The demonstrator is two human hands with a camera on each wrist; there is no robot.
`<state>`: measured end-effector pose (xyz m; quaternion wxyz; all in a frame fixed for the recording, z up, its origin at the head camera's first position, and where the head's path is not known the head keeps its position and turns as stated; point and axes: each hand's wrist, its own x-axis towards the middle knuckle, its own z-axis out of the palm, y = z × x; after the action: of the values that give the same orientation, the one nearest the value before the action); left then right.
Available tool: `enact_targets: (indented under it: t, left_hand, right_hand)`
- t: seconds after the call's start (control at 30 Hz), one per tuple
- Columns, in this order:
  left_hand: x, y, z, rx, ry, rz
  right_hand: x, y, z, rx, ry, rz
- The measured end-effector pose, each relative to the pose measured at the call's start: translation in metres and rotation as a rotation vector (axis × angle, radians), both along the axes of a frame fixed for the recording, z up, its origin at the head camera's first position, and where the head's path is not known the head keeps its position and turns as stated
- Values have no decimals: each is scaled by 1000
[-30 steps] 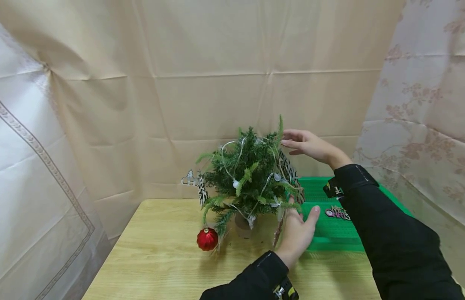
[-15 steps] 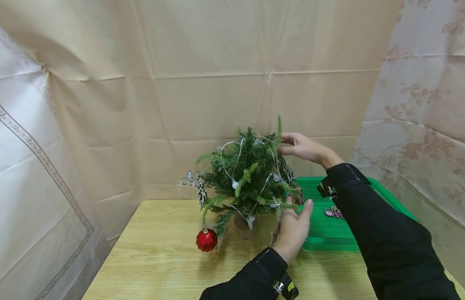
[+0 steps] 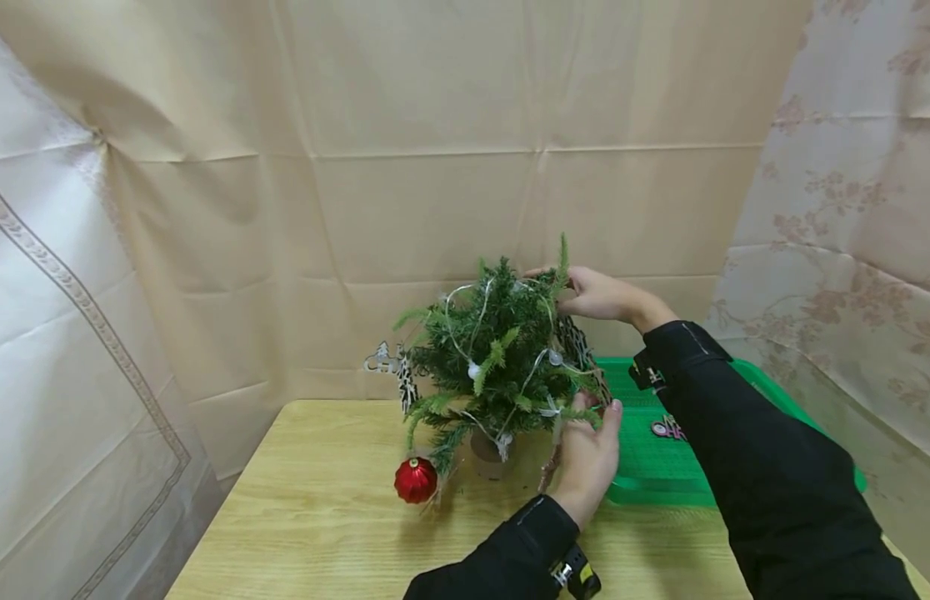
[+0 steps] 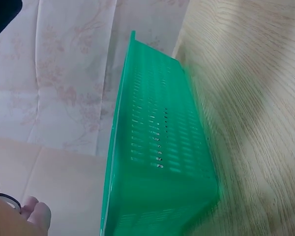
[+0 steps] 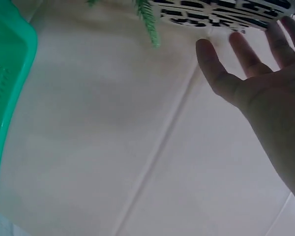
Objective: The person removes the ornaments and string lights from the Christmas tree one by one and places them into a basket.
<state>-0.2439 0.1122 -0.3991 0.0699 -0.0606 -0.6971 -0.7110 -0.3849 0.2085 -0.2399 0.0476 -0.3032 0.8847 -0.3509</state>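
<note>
A small artificial Christmas tree (image 3: 502,350) stands on the table with a string of clear lights on it. On its right side hangs a slanted cut-out lettered ornament (image 3: 577,346), whose dark-and-white underside fills the top of the right wrist view. My left hand (image 3: 588,458) is at the ornament's lower end, thumb up and separate, other fingers partly behind foliage. In the left wrist view a curved ornament edge (image 4: 10,200) shows beside fingertips (image 4: 41,214). My right hand (image 3: 607,293) reaches round the upper right branches; its spread fingers (image 5: 214,69) lie near the ornament.
A green plastic basket (image 3: 660,487) stands right of the tree, with a pink lettered ornament (image 3: 666,428) inside. A red ball (image 3: 416,481) hangs low on the left, below another lettered ornament (image 3: 407,379). Cloth curtains (image 3: 420,208) enclose the wooden table (image 3: 322,500).
My right hand has moved left and slightly down, its fingers passing behind the upper branches. My left hand has shifted slightly, its thumb closer to the ornament. The tree stays in place.
</note>
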Motion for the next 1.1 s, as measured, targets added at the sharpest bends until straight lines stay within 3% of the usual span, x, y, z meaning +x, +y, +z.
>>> enact_targets:
  t: [0.1, 0.2, 0.47, 0.73, 0.9, 1.1]
  left_hand:
    - [-1, 2, 0, 61, 28, 4]
    - [-1, 3, -1, 82, 57, 3]
    - [1, 3, 3, 77, 118, -18]
    - [-2, 4, 0, 199, 160, -41]
    - [-5, 2, -2, 241, 159, -71]
    - [-6, 0, -3, 253, 148, -92]
  right_hand:
    - [1, -2, 6, 103, 29, -65]
    - [1, -3, 12, 125, 47, -41]
    - [2, 0, 19, 100, 82, -20]
    - [4, 9, 23, -10, 51, 25]
    - [1, 7, 19, 7, 47, 10]
    - [-8, -6, 10, 17, 27, 67]
